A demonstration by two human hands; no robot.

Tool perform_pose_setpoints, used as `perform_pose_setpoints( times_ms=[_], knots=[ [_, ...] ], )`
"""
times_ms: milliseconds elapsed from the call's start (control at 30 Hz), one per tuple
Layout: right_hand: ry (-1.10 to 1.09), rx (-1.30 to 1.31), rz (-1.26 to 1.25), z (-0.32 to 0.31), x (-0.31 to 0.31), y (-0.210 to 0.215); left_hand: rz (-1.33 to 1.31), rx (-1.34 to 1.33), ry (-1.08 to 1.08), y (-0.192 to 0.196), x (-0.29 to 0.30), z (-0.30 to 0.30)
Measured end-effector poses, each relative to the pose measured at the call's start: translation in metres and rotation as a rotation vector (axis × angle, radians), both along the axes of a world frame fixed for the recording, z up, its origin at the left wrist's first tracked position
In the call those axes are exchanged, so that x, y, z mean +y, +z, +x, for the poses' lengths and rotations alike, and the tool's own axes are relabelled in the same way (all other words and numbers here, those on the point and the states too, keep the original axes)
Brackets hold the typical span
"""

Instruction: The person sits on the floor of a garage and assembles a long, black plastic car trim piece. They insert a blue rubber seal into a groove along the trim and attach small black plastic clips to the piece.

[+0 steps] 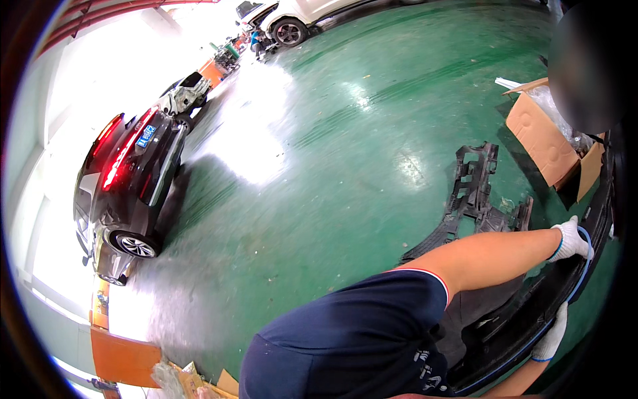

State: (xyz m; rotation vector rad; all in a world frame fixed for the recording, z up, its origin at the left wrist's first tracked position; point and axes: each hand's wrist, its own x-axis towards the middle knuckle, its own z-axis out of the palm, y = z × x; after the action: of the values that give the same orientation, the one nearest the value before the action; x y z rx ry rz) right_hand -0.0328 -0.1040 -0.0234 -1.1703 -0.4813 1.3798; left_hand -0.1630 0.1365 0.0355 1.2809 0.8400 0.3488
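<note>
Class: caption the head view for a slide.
White-gloved left hand and right hand at a blue strip along a long black part, green floor beyond.

Glossy green floor (332,219), bright glare (249,149)

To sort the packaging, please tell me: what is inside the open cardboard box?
Crumpled clear plastic film shows inside the cardboard box. What lies deeper cannot be seen: the film, its walls and a blurred dark shape cover it.
</note>
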Motion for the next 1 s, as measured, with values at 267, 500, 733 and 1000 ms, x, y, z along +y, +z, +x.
perform_pose_setpoints(
  times_ms=[267, 500, 733, 1000],
  knots=[
    [-0.027, 0.187, -0.041, -0.009, 0.027, -0.005, -0.014, 0.047, -0.028, -0.009, 0.019, -0.008],
    [-0.184, 0.065, -0.06, -0.022, -0.015, -0.003, 0.336, -0.157, -0.011, -0.024, 0.016, 0.024],
    [-0.11, -0.147, -0.131, -0.05, -0.022, -0.005, 0.121, -0.51, 0.009, -0.06, 0.017, 0.015],
    [-0.113, -0.436, -0.15, -0.025, -0.085, -0.045, 0.221, -0.552, 0.211, -0.055, 0.003, 0.043]
  ],
)
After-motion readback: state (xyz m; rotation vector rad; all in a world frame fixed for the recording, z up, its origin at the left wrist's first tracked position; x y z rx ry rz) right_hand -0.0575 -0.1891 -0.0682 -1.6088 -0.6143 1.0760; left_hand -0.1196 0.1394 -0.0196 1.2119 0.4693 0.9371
